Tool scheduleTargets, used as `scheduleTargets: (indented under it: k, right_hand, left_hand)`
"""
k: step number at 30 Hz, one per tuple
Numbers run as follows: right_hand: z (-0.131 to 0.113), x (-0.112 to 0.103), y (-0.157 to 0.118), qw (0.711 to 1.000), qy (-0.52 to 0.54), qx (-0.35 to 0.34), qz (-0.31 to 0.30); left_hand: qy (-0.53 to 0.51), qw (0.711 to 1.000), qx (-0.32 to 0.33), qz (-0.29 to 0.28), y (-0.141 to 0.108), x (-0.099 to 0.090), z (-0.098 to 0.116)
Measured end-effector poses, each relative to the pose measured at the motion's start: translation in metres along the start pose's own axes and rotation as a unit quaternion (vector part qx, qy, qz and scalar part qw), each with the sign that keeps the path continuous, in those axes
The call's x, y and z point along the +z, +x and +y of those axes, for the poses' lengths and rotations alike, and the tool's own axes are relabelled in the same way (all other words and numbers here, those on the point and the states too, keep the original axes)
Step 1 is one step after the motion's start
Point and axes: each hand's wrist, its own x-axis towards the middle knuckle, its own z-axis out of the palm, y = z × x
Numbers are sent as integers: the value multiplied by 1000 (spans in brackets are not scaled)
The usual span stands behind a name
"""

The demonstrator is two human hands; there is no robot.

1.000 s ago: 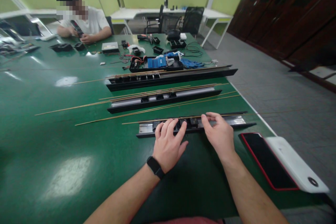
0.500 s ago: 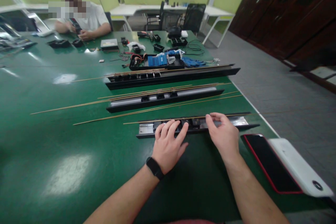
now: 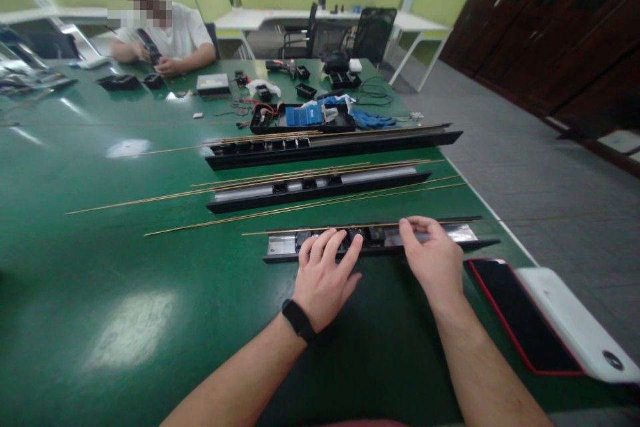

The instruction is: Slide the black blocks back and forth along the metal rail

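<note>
A short black-edged metal channel (image 3: pixel 283 245) lies in front of me, with several black blocks (image 3: pixel 376 235) seated inside it. My left hand (image 3: pixel 325 267), a black band on its wrist, rests over the channel's near edge with fingers spread across the blocks. A thin brass-coloured rod (image 3: pixel 265 233) runs lengthwise along the channel and sticks out past its left end. Further right, my right hand (image 3: pixel 433 253) is closed in a pinch on this rod above the channel. What lies beneath my left fingers is partly hidden.
Two more channels (image 3: pixel 320 194) (image 3: pixel 335 151) lie beyond, with long thin rods (image 3: pixel 305 205) around them. A red-edged phone (image 3: pixel 523 313) and a white device (image 3: pixel 570 320) sit at the right. Behind are a black tray (image 3: pixel 273 123), blue gloves (image 3: pixel 373 119) and a seated person (image 3: pixel 175 47).
The view has shifted slightly, moving everything a little to the right. Against the channel, the rod and my right hand have crept slightly right. My left hand keeps its place on the channel.
</note>
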Motion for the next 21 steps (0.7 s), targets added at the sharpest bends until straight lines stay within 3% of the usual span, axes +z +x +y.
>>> scheduleTargets:
  k: [21]
  right_hand:
    - [3, 0, 2, 1000, -1, -6, 8]
  left_hand:
    - [2, 1000, 7, -8, -1, 0, -3]
